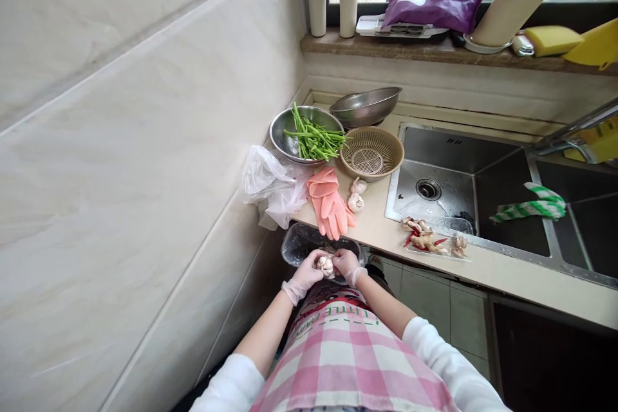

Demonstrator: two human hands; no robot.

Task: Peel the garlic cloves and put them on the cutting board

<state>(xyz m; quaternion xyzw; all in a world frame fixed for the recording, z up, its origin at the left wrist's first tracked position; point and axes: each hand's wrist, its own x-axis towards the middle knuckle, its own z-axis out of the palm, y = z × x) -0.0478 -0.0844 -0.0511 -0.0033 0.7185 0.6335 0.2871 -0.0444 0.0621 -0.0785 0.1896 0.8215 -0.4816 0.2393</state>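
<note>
Beside a tiled wall (145, 141) and under a window sill (434, 53), a pale counter (376, 214) is fitted with two sink basins (441, 196). Two loose garlic bulbs (356, 203), one tan basket (371, 153) and two metal bowls (367, 108), one filled with green stalks (316, 140), are set there. Over one lined container (295, 246), one garlic bulb (326, 266) is pinched between the gloved left hand (307, 272) and right hand (347, 263).
</note>
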